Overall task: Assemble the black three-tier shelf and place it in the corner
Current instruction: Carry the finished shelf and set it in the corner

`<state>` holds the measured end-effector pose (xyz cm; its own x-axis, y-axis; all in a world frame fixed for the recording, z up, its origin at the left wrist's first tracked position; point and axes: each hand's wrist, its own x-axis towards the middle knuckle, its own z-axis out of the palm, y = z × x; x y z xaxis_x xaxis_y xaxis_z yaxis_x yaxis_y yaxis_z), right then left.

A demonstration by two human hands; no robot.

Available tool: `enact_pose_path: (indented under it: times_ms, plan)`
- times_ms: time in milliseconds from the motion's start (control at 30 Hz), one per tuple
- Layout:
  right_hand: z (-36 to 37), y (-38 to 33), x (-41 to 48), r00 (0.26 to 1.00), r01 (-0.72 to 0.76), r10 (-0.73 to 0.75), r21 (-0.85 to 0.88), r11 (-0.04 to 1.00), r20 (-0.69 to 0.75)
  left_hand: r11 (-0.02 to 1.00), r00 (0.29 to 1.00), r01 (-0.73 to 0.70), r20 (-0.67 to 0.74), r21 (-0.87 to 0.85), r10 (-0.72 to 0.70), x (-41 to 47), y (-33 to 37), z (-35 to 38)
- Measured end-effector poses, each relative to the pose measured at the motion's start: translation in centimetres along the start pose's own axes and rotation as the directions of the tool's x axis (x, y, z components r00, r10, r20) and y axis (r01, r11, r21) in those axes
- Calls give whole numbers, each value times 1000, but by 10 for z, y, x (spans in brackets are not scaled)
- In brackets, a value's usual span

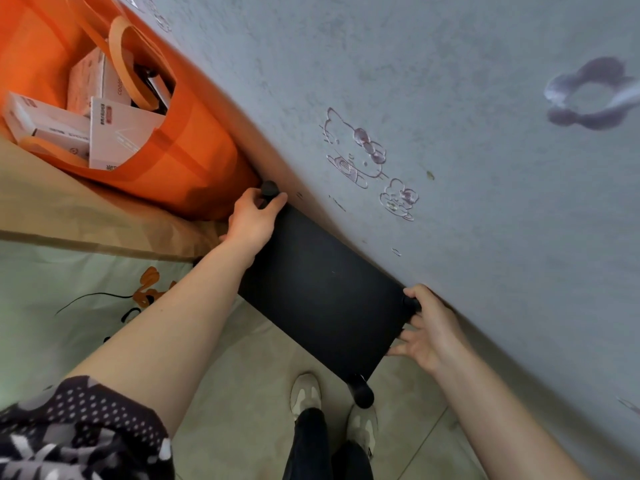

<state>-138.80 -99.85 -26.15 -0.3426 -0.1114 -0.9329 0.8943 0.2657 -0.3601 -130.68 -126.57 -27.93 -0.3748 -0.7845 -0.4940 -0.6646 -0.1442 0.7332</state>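
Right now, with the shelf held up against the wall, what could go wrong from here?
The right hand holds the black shelf right by the wall; fingers could get pinched. The left hand grips a corner post right beside the orange bag, which the shelf may snag. The shoes stand close to the near post; it might land on them.

text: "coole…" partial | on: white box (116,83) in orange bag (194,150) | rest: illegible

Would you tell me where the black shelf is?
Centre of the head view: the black shelf sits along the grey wall, right of the orange bag, held by left hand and right hand.
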Motion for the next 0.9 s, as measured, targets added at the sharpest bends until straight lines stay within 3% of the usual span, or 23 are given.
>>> enact_pose_path:
  times_ms: [600,900]
  plan:
    - [-10,9,-7,1000,29,-29,9,1000,-8,972,996,-41,82,230,23,3,13,6]
    - [-6,8,-9,998,49,-49,-13,999,40,983,998,6,60,184,-17,0,-5,-5]
